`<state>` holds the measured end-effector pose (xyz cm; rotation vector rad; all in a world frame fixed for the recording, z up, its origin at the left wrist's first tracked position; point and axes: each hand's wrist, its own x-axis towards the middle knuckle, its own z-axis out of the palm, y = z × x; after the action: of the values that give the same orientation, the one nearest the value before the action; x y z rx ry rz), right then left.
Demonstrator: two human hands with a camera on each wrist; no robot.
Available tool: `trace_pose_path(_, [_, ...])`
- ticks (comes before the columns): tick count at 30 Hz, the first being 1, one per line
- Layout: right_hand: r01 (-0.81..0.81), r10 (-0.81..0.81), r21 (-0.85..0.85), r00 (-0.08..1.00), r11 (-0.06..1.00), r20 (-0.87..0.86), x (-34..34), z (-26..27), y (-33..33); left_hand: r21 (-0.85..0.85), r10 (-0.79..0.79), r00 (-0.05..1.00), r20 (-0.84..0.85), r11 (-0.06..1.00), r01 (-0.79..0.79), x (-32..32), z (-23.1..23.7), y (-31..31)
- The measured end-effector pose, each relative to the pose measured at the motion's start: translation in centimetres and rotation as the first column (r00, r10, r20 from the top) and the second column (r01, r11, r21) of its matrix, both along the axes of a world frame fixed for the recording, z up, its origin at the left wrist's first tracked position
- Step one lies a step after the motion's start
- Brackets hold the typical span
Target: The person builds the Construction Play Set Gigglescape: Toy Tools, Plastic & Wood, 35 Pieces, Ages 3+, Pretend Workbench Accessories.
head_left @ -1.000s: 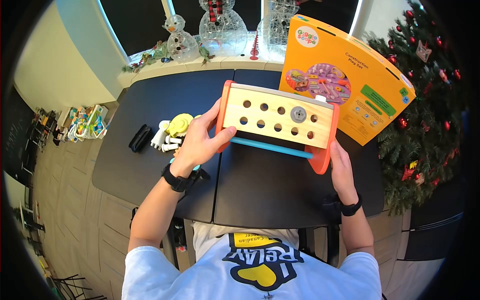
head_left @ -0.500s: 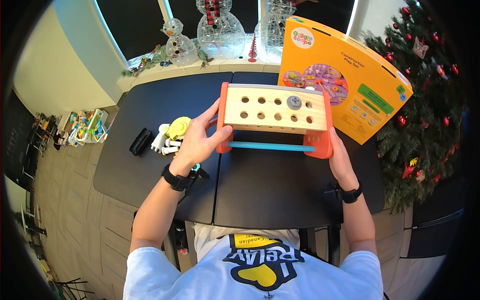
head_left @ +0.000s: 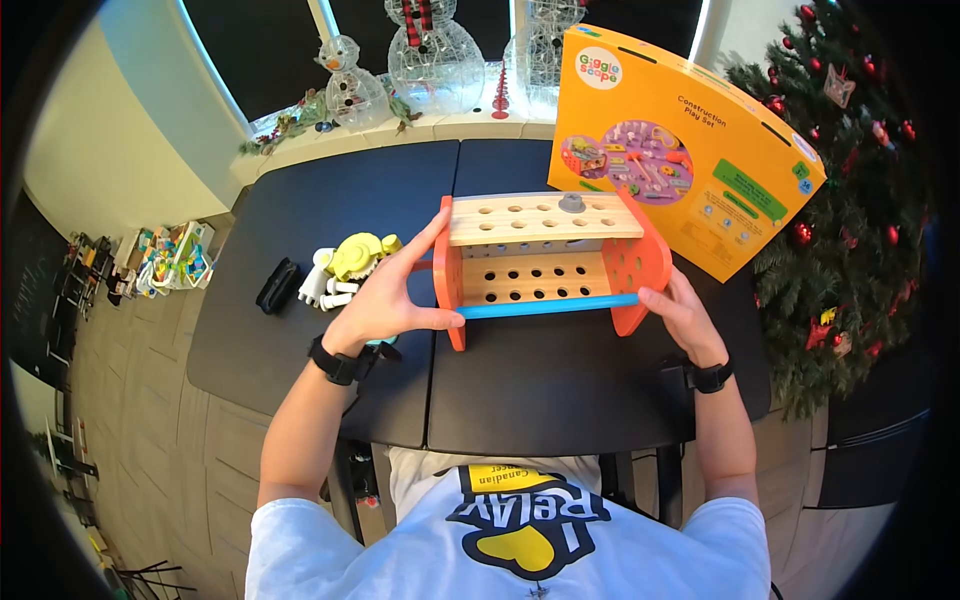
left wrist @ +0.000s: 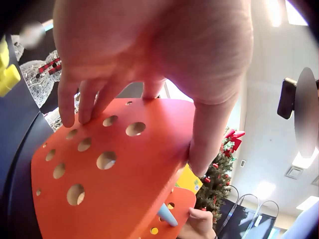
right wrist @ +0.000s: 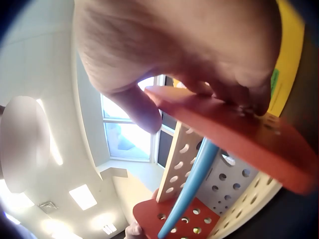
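Our left hand [head_left: 385, 302] grips the toy frame [head_left: 545, 263] by its red left end, our right hand [head_left: 690, 318] by its right end, over the desk [head_left: 540, 400]. A grey screw [head_left: 572, 203] sits in the frame's top panel. Left of the frame lie yellow parts [head_left: 354, 258], white parts [head_left: 318, 282] and a black case [head_left: 279, 286]; behind it, rightward, stands an orange box [head_left: 735, 150].

— At twelve o'clock?
— Left hand [left wrist: 152, 55], holding a perforated orange panel [left wrist: 127, 181], seven o'clock.
— And at six?
— Blue rod [left wrist: 168, 215], meeting a second panel [left wrist: 185, 199]; right hand [left wrist: 200, 225] touches this at five.
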<state>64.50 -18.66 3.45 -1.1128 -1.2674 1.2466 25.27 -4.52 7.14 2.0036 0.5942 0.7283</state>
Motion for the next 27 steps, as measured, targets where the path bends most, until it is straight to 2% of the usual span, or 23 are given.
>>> trace_pose_path(5, [-0.14, 0.149, -0.088, 0.984, 0.986, 0.099, 2.0, 0.4, -0.2, 0.085, 0.047, 0.98, -0.194, 0.996, -0.031, -1.3, 0.7, 0.5])
trace_pose_path(7, [-0.149, 0.165, -0.166, 0.982, 0.975, 0.092, 2.1, -0.2, 0.0, 0.208, 0.075, 0.979, -0.187, 0.977, -0.035, -1.4, 0.2, 1.1])
trace_pose_path(8, [-0.138, 0.155, -0.151, 0.982, 0.979, 0.109, 2.0, -0.4, 0.0, 0.269, 0.09, 0.979, -0.183, 0.963, -0.038, -1.5, -0.2, 1.3])
trace_pose_path(11, [-0.109, 0.124, -0.102, 0.981, 0.989, 0.152, 1.5, -0.2, -0.1, -0.098, -0.016, 1.0, 0.006, 0.995, 0.017, -1.2, -1.4, 2.0])
trace_pose_path(14, [-0.087, 0.093, -0.043, 0.981, 0.995, 0.168, 1.0, 0.3, -0.1, -0.185, 0.009, 0.996, 0.092, 0.983, 0.008, -1.2, -1.4, 2.2])
trace_pose_path(17, [-0.06, 0.051, 0.047, 0.983, 0.997, 0.174, 1.2, -0.1, 0.3, -0.155, -0.003, 0.988, 0.154, 0.988, 0.027, -0.9, -0.8, 2.4])
trace_pose_path(19, [-0.028, 0.007, 0.137, 0.988, 0.99, 0.152, 1.0, 0.0, 0.7, -0.126, 0.043, 0.989, 0.138, 0.992, -0.026, -1.2, -0.9, 2.9])
trace_pose_path(21, [0.061, -0.081, 0.15, 0.987, 0.987, 0.137, 0.3, 0.4, 1.5, -0.106, 0.105, 0.988, 0.111, 0.99, -0.094, -1.3, -1.2, 3.3])
trace_pose_path(22, [0.106, -0.126, 0.155, 0.984, 0.982, 0.129, 0.2, 0.5, 1.8, -0.101, 0.145, 0.985, 0.092, 0.986, -0.136, -1.3, -1.6, 3.5])
trace_pose_path(27, [0.132, -0.134, 0.041, 0.99, 0.99, 0.046, 0.8, 0.1, 3.1, -0.169, 0.28, 0.959, 0.042, 0.948, -0.269, -0.8, -2.5, 3.1])
